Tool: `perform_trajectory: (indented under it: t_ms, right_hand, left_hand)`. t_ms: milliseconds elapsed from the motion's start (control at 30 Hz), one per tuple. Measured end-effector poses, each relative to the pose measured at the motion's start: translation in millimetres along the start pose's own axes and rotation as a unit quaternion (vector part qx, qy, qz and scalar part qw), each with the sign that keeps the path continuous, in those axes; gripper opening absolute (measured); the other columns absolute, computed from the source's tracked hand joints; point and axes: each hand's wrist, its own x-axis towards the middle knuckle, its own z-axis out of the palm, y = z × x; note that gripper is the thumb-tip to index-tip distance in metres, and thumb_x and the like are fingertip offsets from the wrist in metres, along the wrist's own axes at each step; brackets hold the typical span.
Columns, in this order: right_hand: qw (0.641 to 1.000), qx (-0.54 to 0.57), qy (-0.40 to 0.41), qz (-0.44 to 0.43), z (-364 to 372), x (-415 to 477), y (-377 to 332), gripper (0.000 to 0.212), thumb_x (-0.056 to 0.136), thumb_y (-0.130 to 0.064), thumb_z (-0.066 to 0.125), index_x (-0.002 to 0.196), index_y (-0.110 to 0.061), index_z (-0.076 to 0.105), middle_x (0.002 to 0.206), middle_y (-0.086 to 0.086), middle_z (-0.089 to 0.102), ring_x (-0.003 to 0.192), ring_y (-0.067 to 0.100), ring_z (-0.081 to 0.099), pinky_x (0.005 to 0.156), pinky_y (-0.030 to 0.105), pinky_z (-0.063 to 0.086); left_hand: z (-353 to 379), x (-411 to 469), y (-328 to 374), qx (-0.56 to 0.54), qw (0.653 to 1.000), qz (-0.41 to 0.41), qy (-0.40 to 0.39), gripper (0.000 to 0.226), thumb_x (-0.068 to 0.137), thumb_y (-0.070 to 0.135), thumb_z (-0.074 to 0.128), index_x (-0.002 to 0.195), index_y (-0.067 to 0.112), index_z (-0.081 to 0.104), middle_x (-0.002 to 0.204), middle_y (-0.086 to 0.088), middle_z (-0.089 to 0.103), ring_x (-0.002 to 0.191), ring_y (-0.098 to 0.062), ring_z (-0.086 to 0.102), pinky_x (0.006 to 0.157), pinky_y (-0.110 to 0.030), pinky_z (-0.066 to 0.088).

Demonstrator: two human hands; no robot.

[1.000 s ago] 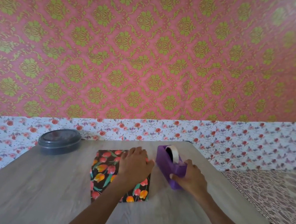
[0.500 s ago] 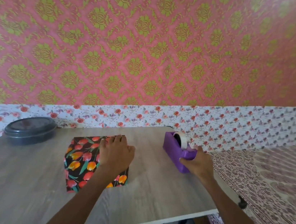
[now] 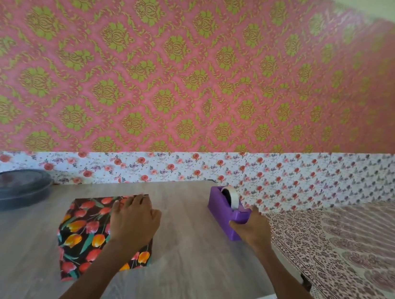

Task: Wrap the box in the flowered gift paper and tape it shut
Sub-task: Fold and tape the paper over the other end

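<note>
Hands stay put: left hand (image 3: 133, 221) flat on one box (image 3: 83, 229); right hand (image 3: 252, 229) grips one dispenser (image 3: 222, 206).

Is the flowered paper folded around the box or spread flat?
Folded: the flowered paper covers the visible top and side, left hand resting flat on it.

Table (image 3: 191, 249): bare strip between box (image 3: 85, 230) and dispenser (image 3: 221, 207); bare stretch near left. Obstacles: bowl (image 3: 10, 187) far left; wall (image 3: 189, 168) close behind; left hand (image 3: 134, 219) flat on box; right hand (image 3: 253, 229) gripping dispenser at the right edge.
</note>
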Motion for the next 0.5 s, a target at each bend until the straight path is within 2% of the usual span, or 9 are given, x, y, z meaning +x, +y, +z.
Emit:
perform_trajectory:
  t_ms: [233,300,367,400,433,500]
  right_hand:
    - [1.000,0.006,-0.009,0.011,-2,4,14,0.067,0.067,-0.041,0.080,0.116,-0.008,0.050,0.095,0.004,0.065,0.085,0.024,0.067,0.077,0.041,0.059]
    - [1.000,0.000,-0.023,0.008,-4,0,12,0.079,0.067,-0.049,0.081,0.124,-0.009,0.045,0.106,0.007,0.064,0.098,0.027,0.065,0.083,0.043,0.057]
    - [0.997,-0.077,0.012,-0.030,-3,-5,5,0.095,0.067,-0.066,0.073,0.137,-0.013,0.038,0.129,0.010,0.056,0.121,0.034,0.052,0.097,0.047,0.049]
    - [0.991,-0.107,0.044,-0.064,-2,-9,-2,0.095,0.070,-0.071,0.066,0.141,-0.015,0.037,0.134,0.009,0.053,0.126,0.034,0.048,0.100,0.046,0.046]
    - [0.986,-0.107,0.070,-0.104,-1,-16,-12,0.089,0.074,-0.073,0.059,0.139,-0.016,0.040,0.132,0.008,0.055,0.123,0.032,0.050,0.099,0.045,0.046]
    - [0.982,0.000,0.069,-0.176,0,-38,-47,0.069,0.082,-0.065,0.058,0.130,-0.016,0.051,0.119,0.005,0.062,0.111,0.026,0.057,0.090,0.041,0.050]
  left_hand:
    - [1,2,-1,-0.005,1.000,-0.003,-0.001,0.045,0.096,0.039,0.033,0.129,0.020,0.056,0.135,0.001,0.058,0.124,-0.019,0.052,0.113,-0.044,0.033]
    - [0,3,-4,-0.033,0.999,0.005,0.003,0.043,0.096,0.037,0.033,0.127,0.018,0.056,0.133,0.001,0.058,0.121,-0.019,0.055,0.110,-0.042,0.036]
    - [-1,3,-7,-0.106,0.993,0.035,0.024,0.044,0.100,0.034,0.033,0.135,0.016,0.053,0.143,-0.003,0.052,0.117,-0.020,0.058,0.104,-0.040,0.044]
    - [-4,1,-9,-0.158,0.985,0.053,0.037,0.044,0.102,0.033,0.035,0.140,0.015,0.049,0.150,-0.003,0.043,0.117,-0.020,0.059,0.102,-0.038,0.045]
    - [-8,-1,-11,-0.203,0.975,0.068,0.055,0.043,0.103,0.030,0.038,0.142,0.014,0.048,0.155,-0.002,0.036,0.119,-0.019,0.058,0.103,-0.038,0.044]
    - [-15,-7,-24,-0.230,0.963,0.071,0.119,0.040,0.101,0.026,0.047,0.139,0.015,0.051,0.155,-0.001,0.036,0.127,-0.021,0.052,0.107,-0.040,0.041]
